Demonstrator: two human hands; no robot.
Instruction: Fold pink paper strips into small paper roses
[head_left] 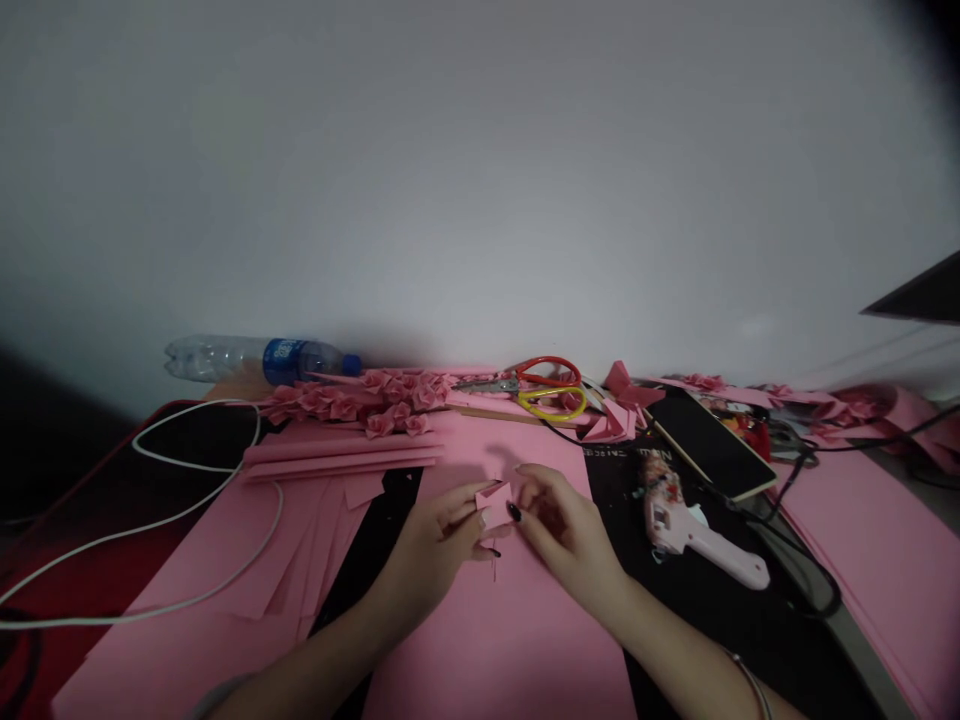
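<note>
Pink sheet (pixel 510 640) is lying flat on the table (pixel 720 625). Over it, the left hand (pixel 441 545) and right hand (pixel 570 535) are both pinching a small paper piece (pixel 496 500) between fingertips. A glue gun (pixel 690 535) is resting near the right hand.

Pink paper piece (pixel 496 497), pink glue gun (pixel 686 530), red scissors (pixel 529 369), yellow scissors (pixel 534 397), seemingly black phone (pixel 709 445)

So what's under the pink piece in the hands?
A big pink sheet lies below the piece, over a black mat. The left hand and right hand pinch the piece and hide its underside.
</note>
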